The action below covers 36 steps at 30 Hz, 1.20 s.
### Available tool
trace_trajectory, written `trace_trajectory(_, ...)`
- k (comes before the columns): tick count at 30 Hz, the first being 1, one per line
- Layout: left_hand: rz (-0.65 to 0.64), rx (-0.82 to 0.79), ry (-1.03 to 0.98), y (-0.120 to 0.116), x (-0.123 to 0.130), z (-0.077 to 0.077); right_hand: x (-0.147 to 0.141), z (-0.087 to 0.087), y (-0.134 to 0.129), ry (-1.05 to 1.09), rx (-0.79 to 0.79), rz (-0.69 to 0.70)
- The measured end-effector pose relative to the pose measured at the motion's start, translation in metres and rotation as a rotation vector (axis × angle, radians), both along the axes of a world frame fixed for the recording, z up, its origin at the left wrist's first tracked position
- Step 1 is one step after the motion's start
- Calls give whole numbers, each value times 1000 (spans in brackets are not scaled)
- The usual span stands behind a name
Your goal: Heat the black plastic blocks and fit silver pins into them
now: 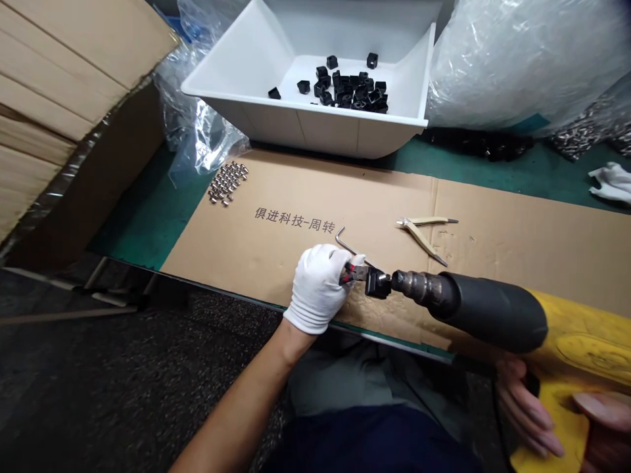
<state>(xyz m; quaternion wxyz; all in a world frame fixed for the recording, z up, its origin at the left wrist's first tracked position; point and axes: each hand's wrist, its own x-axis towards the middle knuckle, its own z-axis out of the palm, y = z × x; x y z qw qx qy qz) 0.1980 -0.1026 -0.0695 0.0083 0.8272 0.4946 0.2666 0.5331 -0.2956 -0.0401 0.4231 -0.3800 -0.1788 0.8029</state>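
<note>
My left hand (318,286), in a white glove, is closed around pliers (355,272) with red and black handles. Their jaws grip a small black plastic part (377,284), which has a shiny metal piece at its side. My bare right hand (530,407) wraps the handle of a yellow and black heat gun (497,309). The gun's metal nozzle points left, its tip right beside the black part; whether they touch I cannot tell. Behind the pliers lies a hex key (346,244), partly hidden by the glove.
Cream-handled cutters (424,235) and a cluster of small metal cylinders (229,182) lie on the cardboard sheet (296,177). Behind stands a white bin (305,125) holding several black parts. A cardboard box (64,98) is at left, plastic bags (522,59) at back right.
</note>
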Motion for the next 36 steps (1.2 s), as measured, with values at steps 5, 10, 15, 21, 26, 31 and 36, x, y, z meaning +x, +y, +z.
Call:
trace_trajectory(5, -1, -12, -2, 0, -1, 0, 1, 0, -3, 8, -5, -25)
trace_trajectory(10, -1, 1, 15, 0, 0, 0, -1, 0, -5, 27, -26, -62)
trace_trajectory(15, 3, 9, 35, 0, 0, 0, -2, -3, -6, 50, -9, -53)
trace_trajectory(21, -5, 6, 20, 0, -1, 1, 1, -11, -7, 144, 39, -55)
trace_trajectory(26, -4, -3, 39, 1, 0, 1, 3, -12, -7, 120, 48, -29)
trace_trajectory(31, 6, -6, 49, 1, 0, 1, 8, -13, -8, 116, 53, -11)
trace_trajectory(36, 3, -12, 40, 0, -1, 1, 11, -13, -6, 93, 51, 5)
